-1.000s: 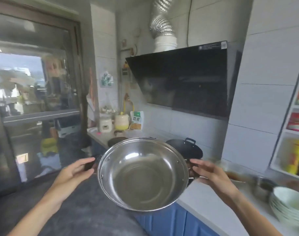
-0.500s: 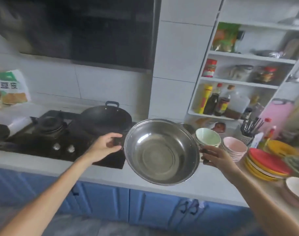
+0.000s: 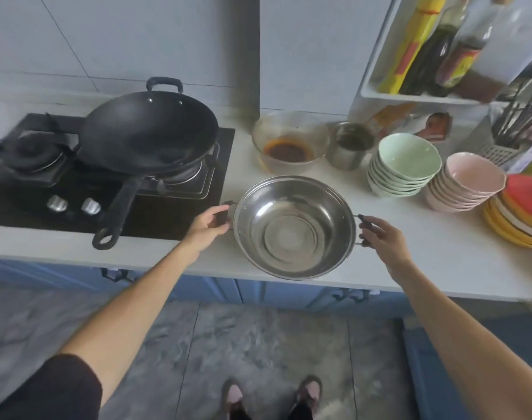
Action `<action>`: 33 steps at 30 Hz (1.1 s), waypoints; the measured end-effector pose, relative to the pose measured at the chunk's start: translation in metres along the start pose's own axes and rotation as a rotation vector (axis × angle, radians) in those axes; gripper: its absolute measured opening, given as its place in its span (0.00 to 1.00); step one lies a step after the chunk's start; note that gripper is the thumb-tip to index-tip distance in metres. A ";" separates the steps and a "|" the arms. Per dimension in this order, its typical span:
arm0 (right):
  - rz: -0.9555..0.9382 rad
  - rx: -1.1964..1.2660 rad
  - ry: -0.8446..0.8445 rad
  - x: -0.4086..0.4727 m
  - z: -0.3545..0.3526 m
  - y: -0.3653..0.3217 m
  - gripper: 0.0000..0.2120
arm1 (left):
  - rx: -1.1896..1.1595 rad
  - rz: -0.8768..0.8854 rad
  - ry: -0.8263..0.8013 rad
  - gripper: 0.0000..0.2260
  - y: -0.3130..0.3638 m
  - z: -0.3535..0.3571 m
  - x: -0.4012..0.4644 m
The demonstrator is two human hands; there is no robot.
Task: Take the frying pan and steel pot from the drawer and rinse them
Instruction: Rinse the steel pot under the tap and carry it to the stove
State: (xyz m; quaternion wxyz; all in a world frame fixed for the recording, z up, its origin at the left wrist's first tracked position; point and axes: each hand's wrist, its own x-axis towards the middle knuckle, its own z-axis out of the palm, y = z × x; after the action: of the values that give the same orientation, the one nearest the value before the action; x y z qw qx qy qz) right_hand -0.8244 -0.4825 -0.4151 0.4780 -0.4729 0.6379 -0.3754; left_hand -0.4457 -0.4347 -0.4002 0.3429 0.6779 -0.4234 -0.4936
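Observation:
The round steel pot (image 3: 292,228) is level and upright, low over the white countertop (image 3: 440,256) beside the stove, its near rim past the counter's front edge. Whether it rests on the counter I cannot tell. My left hand (image 3: 208,227) grips its dark left handle. My right hand (image 3: 381,237) has its fingers on the right handle. The pot is bare inside. A black frying pan (image 3: 149,131) sits on the stove's right burner, its long handle (image 3: 119,207) pointing towards the counter's front edge, left of my left hand.
Behind the pot stand a glass bowl of brown sauce (image 3: 289,144) and a steel cup (image 3: 349,147). To the right are stacked green bowls (image 3: 407,165), pink bowls (image 3: 467,183) and coloured plates (image 3: 525,213). A bottle shelf (image 3: 425,56) hangs above. The black stove (image 3: 179,213) lies left, blue cabinets (image 3: 289,292) below.
The pot went from tilted and held high to level and low at the counter, right of the stove. My view swung right and downward. Both hands stayed on the handles.

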 end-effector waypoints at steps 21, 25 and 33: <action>0.128 -0.070 0.025 0.005 0.022 0.011 0.13 | -0.046 0.069 -0.021 0.21 -0.037 -0.003 0.042; 0.163 -0.060 0.020 0.008 0.023 0.010 0.13 | -0.047 0.108 -0.017 0.21 -0.049 0.000 0.051; 0.158 -0.144 0.005 0.014 0.023 0.006 0.12 | 0.135 0.158 -0.037 0.20 -0.051 0.004 0.063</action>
State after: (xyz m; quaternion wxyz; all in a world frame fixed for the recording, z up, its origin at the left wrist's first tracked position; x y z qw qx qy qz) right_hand -0.8047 -0.4951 -0.4306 0.4693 -0.4535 0.6996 -0.2909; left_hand -0.4280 -0.4718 -0.4706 0.3263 0.6548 -0.5142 -0.4477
